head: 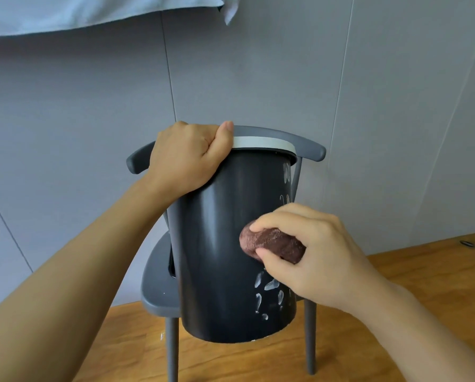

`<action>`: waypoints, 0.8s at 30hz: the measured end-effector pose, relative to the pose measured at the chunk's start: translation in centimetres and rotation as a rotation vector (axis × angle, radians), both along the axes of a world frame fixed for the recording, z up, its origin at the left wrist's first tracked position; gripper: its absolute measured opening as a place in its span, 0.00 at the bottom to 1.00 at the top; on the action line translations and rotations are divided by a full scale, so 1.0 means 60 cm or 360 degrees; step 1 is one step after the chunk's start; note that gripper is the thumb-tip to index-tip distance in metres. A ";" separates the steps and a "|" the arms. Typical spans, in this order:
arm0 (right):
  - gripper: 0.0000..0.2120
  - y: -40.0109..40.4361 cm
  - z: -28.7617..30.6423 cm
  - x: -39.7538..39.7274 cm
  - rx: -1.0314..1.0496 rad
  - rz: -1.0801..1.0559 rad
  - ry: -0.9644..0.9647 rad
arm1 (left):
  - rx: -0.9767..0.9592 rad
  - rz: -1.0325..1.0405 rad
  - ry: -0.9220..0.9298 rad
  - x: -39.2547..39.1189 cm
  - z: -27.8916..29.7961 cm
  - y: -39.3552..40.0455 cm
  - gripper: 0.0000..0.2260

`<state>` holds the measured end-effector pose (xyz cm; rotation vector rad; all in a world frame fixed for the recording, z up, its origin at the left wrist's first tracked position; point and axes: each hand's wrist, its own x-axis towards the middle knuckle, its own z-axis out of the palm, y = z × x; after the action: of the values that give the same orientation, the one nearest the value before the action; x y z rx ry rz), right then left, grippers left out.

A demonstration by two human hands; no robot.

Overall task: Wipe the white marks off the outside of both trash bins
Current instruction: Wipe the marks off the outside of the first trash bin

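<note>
Trash bin (pixel 225 244) seemingly tilted, rim up.

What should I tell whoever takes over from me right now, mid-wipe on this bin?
Left hand grips the pale grey rim of the dark grey round plastic trash bin, holding it tilted in front of the grey chair.
Right hand holds a bunched brown cloth pressed against the bin's side.
Done: the bin's middle and left face look clean.
Left: white marks low on the right side below the cloth, and fainter ones up near the rim.
Only one bin is in view; a second bin is not visible, so its state is unknown.
</note>
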<state>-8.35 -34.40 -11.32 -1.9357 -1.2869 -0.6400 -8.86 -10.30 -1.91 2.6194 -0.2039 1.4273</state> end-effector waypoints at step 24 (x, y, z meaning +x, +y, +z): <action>0.09 0.001 0.013 -0.023 -0.0450 -0.0045 -0.0018 | 0.0073 -0.0018 0.0009 -0.001 0.002 -0.007 0.24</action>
<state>-9.73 -34.34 -10.57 -2.1828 -1.4214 -0.5042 -8.92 -10.72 -1.77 2.6540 -0.2530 1.4281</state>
